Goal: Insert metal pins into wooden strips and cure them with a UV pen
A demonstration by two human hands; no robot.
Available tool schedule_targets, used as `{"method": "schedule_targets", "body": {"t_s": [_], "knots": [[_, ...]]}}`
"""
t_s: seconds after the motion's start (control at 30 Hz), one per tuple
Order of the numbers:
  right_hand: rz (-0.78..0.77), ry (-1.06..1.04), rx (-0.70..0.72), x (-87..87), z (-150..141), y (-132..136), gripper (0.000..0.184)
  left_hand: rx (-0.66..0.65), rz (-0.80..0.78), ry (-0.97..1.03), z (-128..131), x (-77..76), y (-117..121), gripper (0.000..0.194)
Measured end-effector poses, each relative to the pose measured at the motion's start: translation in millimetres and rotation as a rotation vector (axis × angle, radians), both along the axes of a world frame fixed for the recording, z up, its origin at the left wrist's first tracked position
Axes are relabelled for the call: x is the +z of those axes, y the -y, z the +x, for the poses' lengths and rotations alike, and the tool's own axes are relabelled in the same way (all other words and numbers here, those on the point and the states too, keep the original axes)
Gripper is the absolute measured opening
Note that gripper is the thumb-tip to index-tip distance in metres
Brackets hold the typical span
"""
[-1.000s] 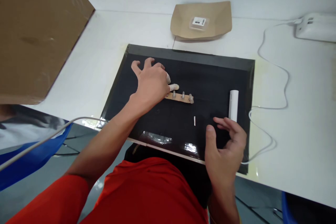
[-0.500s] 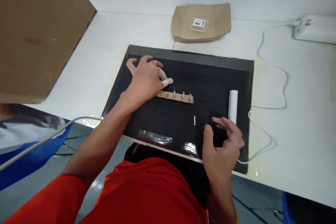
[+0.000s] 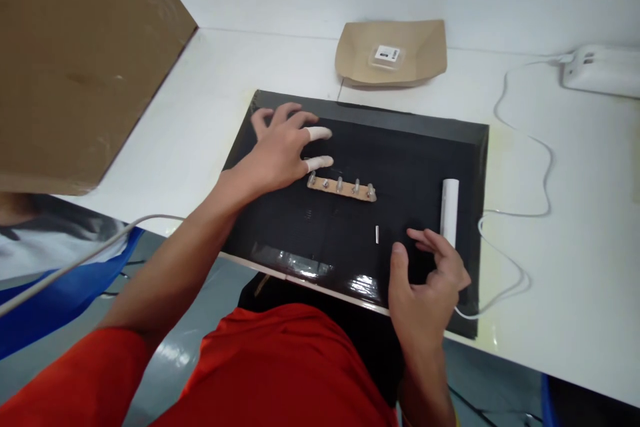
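Observation:
My left hand (image 3: 285, 150) hovers over the black mat (image 3: 400, 160), open, with white covers on the thumb and index finger spread apart. Just below its thumb lies a narrow tan strip (image 3: 334, 189) bearing a row of several small clear and metallic pieces. My right hand (image 3: 427, 280) is open at the mat's lower right, thumb and fingers apart, nothing between them. A short silvery metal pin (image 3: 377, 234) rests on the mat to the left of that hand. Behind its fingers stands out a white cylinder (image 3: 449, 210), its lower end partly hidden.
A brown paper tray (image 3: 360, 33) with a small labelled clear box (image 3: 387, 57) sits behind the mat. At the right, a white cable (image 3: 547, 167) runs from a white power strip (image 3: 607, 70). A large brown board (image 3: 90, 73) stands at left. Part of another person shows at the left edge.
The left thumb and index finger have spread apart, uncovering the strip's left end. The whole view has shifted slightly; the right hand keeps nearly the same pose.

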State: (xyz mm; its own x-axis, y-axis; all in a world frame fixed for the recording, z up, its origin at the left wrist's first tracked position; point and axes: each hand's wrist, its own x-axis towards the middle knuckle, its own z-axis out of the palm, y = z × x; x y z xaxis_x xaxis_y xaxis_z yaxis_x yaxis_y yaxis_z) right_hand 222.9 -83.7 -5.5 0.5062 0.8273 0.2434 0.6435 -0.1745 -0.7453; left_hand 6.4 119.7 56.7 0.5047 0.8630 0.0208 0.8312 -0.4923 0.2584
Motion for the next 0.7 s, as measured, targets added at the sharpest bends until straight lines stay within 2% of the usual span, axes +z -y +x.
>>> {"method": "schedule_targets", "body": {"t_s": [0.07,0.13,0.2,0.3,0.4,0.5,0.7], "knots": [[0.0,0.008,0.007,-0.9,0.8,0.3,0.038,-0.19,-0.072,0.002,5.3,0.9,-16.7,0.028],[-0.002,0.012,0.008,-1.8,1.1,0.4,0.039,-0.305,-0.132,0.006,8.8,0.9,-34.9,0.029],[-0.006,0.013,0.006,-2.1,0.8,0.3,0.04,-0.32,-0.171,0.001,9.6,0.4,-49.7,0.026],[-0.023,0.011,0.0,-1.3,0.0,-0.3,0.04,-0.27,-0.2,-0.031,4.6,1.4,-59.1,0.026],[-0.045,0.014,-0.003,0.1,-0.1,-0.6,0.04,-0.258,-0.22,-0.068,-7.0,5.6,-55.6,0.029],[-0.058,0.036,0.008,0.6,0.6,-0.7,0.041,-0.303,-0.24,-0.094,-20.6,8.5,-48.7,0.032],[-0.044,0.085,0.033,-0.1,1.3,-1.1,0.039,-0.356,-0.252,-0.073,-34.5,1.7,-41.0,0.039]]}}
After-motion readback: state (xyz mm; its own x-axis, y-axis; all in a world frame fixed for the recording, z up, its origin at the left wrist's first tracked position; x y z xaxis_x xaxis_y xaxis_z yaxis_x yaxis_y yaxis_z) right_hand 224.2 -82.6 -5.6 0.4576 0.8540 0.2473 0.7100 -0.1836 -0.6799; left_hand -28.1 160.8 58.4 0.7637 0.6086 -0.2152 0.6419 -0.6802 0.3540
